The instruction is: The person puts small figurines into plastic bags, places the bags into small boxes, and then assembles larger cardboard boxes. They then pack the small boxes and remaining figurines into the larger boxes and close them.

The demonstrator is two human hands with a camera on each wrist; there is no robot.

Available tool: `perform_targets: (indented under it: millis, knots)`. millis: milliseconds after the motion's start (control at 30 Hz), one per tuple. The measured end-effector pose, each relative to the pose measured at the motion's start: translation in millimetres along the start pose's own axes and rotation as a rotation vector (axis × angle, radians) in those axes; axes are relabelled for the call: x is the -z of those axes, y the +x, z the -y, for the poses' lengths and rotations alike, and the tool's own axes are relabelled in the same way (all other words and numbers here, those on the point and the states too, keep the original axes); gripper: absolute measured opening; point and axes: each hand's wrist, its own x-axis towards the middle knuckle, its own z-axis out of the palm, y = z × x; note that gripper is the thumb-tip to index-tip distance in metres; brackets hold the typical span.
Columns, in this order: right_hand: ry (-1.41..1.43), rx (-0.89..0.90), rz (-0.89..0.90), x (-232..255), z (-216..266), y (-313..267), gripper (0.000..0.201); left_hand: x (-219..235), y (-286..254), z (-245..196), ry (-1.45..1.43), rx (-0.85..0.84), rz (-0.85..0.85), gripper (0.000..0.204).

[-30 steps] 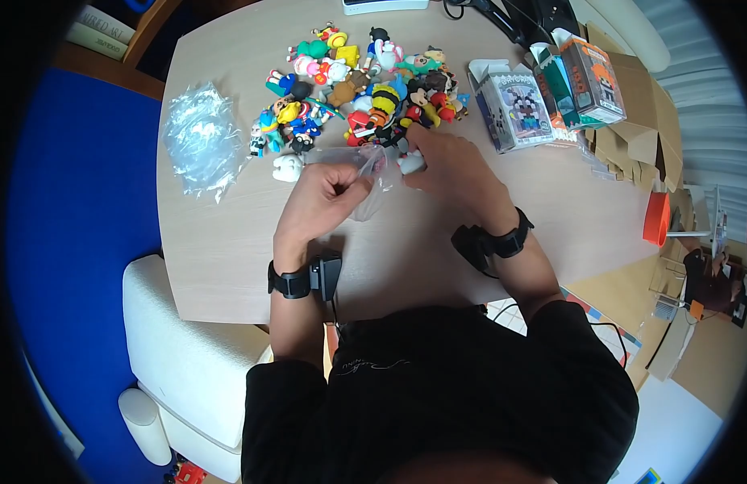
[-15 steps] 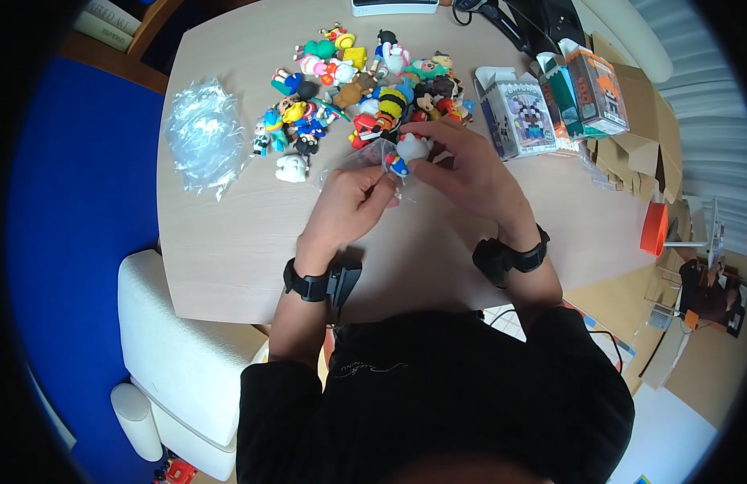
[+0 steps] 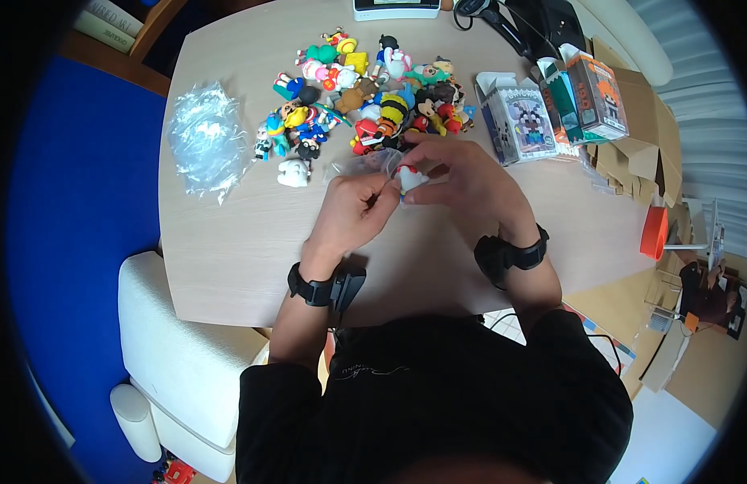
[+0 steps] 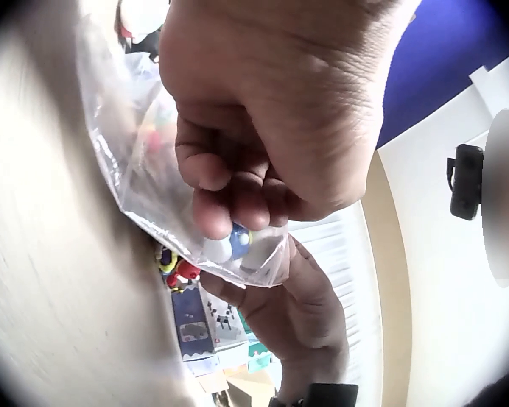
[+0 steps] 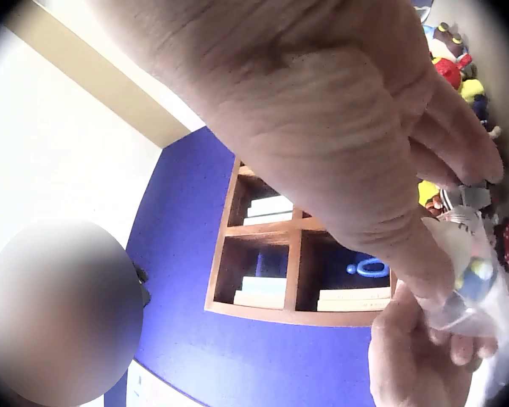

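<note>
The left hand [image 3: 349, 216] pinches the edge of a clear plastic bag [image 3: 355, 166]. In the right hand [image 3: 474, 181] is a small white figurine [image 3: 412, 179] with a red bow and blue clothing, held between thumb and fingers at the bag's mouth. The left wrist view shows the figurine's blue and white body [image 4: 231, 246] through the plastic, close to the left fingertips. Beyond the hands lies a pile of colourful toy figures [image 3: 357, 97]. A separate white figurine [image 3: 293, 173] lies just left of the bag.
A heap of clear plastic bags [image 3: 205, 141] lies on the table's [image 3: 228, 266] left side. Printed toy boxes [image 3: 518, 121] and flattened cardboard [image 3: 631, 165] stand at the right. A black handheld scanner [image 3: 496, 28] and a white device [image 3: 396, 10] lie at the back.
The right hand has brought the white figurine from beside the pile toward the left hand and turned it at the bag's mouth. The left hand has shifted right with the bag.
</note>
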Motion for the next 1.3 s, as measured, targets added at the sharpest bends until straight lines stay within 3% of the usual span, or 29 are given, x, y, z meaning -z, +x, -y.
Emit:
perform_targets:
  millis: [100,200,400,600,700,900,1000,1300]
  knots:
    - [-0.144,0.216,-0.127,-6,1,-2,0.042,0,-1,-5,0.027,-0.089,-0.039,0.021]
    - [-0.041,0.169,-0.004,-4,5,-2,0.037,1,-1,-3,0.080,-0.205,-0.083,0.021]
    - [-0.178,0.224,-0.045,-9,9,-4,0.028,0,-1,3,0.057,-0.196,-0.149,0.025]
    - [-0.083,0.205,0.022,-3,17,-5,0.026,6,-1,-4,0.033,-0.387,-0.099,0.026]
    - [-0.107,0.298,-0.104,-7,10,-3,0.023,2,-4,0,-0.050,-0.317,-0.092,0.025]
    - [0.163,0.208,-0.197,-1,16,-2,0.016,11,-6,-6,-0.136,-0.192,-0.150,0.030]
    - [0.108,0.126,-0.337,-7,-7,13,0.018,21,-9,2,-0.191,-0.190,-0.197,0.035]
    - [-0.341,0.381,-0.395,-33,-38,32,0.029,24,-9,1,-0.292,-0.196,-0.221,0.032]
